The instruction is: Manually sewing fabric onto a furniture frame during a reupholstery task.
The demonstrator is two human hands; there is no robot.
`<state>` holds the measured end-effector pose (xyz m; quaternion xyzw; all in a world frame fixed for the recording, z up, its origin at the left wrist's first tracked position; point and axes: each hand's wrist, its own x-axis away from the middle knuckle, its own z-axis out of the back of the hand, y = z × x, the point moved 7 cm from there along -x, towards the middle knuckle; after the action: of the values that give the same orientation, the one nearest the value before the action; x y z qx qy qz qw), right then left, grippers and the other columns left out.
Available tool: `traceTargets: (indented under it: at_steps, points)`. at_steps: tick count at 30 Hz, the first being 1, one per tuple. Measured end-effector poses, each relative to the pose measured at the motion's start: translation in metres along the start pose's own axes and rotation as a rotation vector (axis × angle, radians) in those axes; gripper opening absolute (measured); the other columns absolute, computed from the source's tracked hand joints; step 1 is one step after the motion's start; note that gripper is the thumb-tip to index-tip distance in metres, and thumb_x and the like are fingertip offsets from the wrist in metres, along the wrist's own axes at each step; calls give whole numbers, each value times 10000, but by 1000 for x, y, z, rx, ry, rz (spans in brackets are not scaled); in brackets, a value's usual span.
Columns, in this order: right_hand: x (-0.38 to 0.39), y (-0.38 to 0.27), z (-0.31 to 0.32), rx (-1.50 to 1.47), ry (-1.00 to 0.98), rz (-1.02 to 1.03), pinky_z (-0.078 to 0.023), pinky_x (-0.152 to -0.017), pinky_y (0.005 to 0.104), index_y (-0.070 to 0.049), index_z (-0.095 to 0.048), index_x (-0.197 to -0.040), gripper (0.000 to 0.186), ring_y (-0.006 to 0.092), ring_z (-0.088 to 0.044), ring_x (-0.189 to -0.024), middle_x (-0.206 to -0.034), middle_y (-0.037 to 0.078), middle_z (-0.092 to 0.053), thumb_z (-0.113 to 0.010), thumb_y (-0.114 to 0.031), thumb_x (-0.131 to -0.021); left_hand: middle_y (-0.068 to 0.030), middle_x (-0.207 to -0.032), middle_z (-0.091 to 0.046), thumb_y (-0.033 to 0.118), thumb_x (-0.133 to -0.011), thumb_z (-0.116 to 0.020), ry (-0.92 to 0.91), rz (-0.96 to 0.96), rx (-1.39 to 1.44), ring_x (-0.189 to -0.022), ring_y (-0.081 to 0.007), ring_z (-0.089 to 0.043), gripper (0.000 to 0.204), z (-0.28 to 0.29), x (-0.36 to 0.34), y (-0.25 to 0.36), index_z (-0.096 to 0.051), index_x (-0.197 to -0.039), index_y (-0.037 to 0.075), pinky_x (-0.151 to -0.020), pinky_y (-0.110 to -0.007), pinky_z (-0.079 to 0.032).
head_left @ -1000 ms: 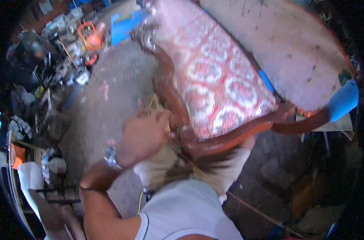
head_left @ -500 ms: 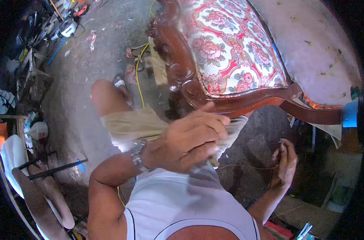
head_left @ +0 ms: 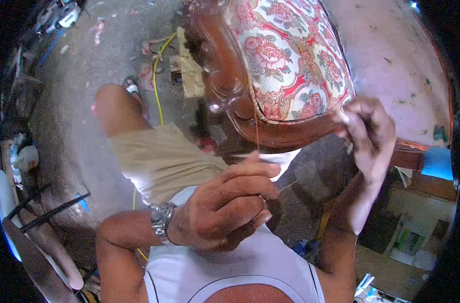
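My left hand (head_left: 225,207) is curled closed at the centre below a carved brown wooden frame (head_left: 285,136), with a thin strand (head_left: 257,134) rising from its fingers. My right hand (head_left: 361,131) has its fingers bent at the frame's right edge, pinched on something small I cannot make out. The frame borders an upholstered panel (head_left: 280,60) with red rose medallions on white cloth. My left wrist wears a metal watch (head_left: 162,219).
A large pinkish padded surface (head_left: 401,70) is at right, with a blue piece (head_left: 437,164) below it. A yellow cable (head_left: 158,96) and pale wood pieces (head_left: 192,76) lie beyond my bent leg (head_left: 116,106). Dark metal bars (head_left: 53,212) are at lower left, tools (head_left: 66,17) at upper left.
My right hand has risen from low on the right to the frame's edge. My left hand has shifted slightly down, fingers curled with the strand showing. The view has tilted.
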<state>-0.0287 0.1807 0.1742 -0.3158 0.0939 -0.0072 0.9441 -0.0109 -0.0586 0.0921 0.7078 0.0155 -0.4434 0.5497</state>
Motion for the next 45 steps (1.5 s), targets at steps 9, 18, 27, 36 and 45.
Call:
traceTargets:
  at_steps: [9,18,27,36,45]
  points:
    - [-100,3,-116,131,-444,326,-428,-597,234,4,-646,-936,66,41,-527,-696,-769,-27,-605,-694,-31,-964,-197,-1065,-639,-6,-923,-653,266,-293,492,-1102,-431,-652,130,-51,-29,-57,-566,-1018,8,-1000,-625,-485]
    - [-108,6,-121,240,-492,288,-434,-585,242,-13,-648,-898,109,39,-522,-674,-737,-32,-603,-724,-72,-950,-220,-1053,-632,18,-830,-744,294,-373,387,-1104,-448,-652,182,-63,-37,-64,-583,-908,-16,-1038,-666,-456]
    - [-108,8,-121,287,-485,291,-443,-573,258,-13,-646,-894,121,52,-531,-656,-713,-1,-590,-720,-83,-958,-262,-1128,-641,44,-810,-769,144,-442,480,-1170,-481,-628,302,-55,-30,-68,-567,-1029,-3,-1054,-697,-432]
    - [-107,7,-124,236,-517,119,-468,-594,273,-12,-644,-906,117,79,-553,-665,-745,22,-611,-706,-90,-968,-247,-1113,-623,90,-805,-727,140,-480,463,-1171,-464,-615,226,-54,-26,-69,-570,-936,-5,-1066,-655,-441]
    - [-109,8,-129,288,-589,121,-501,-631,282,5,-663,-914,123,88,-589,-682,-744,50,-644,-724,-97,-947,-239,-1201,-643,102,-873,-738,75,-451,494,-1221,-458,-612,267,-57,-27,-71,-574,-1066,20,-1092,-671,-419]
